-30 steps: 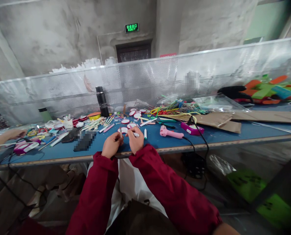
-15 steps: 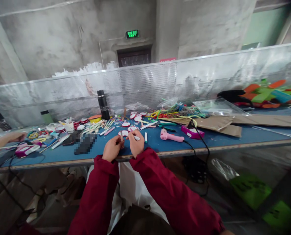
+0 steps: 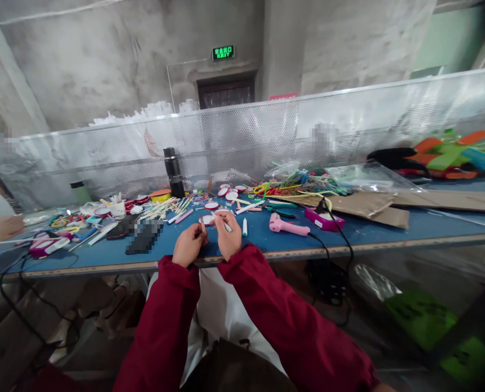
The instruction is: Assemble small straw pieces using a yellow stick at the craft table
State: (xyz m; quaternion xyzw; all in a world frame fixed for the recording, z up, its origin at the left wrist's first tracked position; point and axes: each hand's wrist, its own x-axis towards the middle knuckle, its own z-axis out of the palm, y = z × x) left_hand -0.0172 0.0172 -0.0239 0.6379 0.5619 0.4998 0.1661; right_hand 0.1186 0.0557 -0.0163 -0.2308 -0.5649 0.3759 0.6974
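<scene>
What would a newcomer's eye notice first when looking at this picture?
In the middle, the left hand pinches a short pale stick and the right hand a white stick, both in dark red sleeves. Right of them a pink glue gun lies on the blue table; a green exit sign glows on the wall above.

- Blue table top (image 3: 266, 237).
- Dark red sleeves (image 3: 266, 305), six o'clock.
- White stick (image 3: 227, 227), centre.
- Pink glue gun (image 3: 285, 226) with a black cord (image 3: 340, 245), three o'clock.
- Black flask (image 3: 173, 173), eleven o'clock.
- Silver dotted perforated screen (image 3: 246, 136); green exit sign (image 3: 223, 53), twelve o'clock.
</scene>
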